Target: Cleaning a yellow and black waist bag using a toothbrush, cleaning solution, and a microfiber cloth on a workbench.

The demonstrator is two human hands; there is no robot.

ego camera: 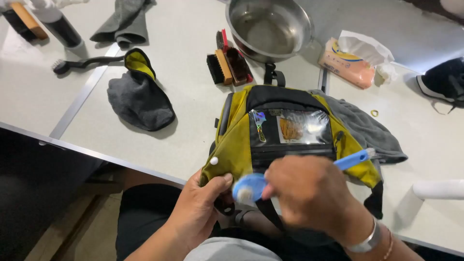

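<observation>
Backpack (285, 130), one, yellow and black, clear front pocket, lying at near edge of pale grey table (188, 43), partly over grey towel (367, 128). Left hand (200, 208) pinches backpack's lower corner. Right hand (309, 191) closed around blue brush (249, 187), blurred, held over backpack front. Elsewhere on table: one steel bowl (270, 26), three wooden brushes (227, 60), one long black brush (82, 63), one grey-yellow mitt (139, 94), one tissue pack (348, 63), one dark shoe (442, 79)
</observation>
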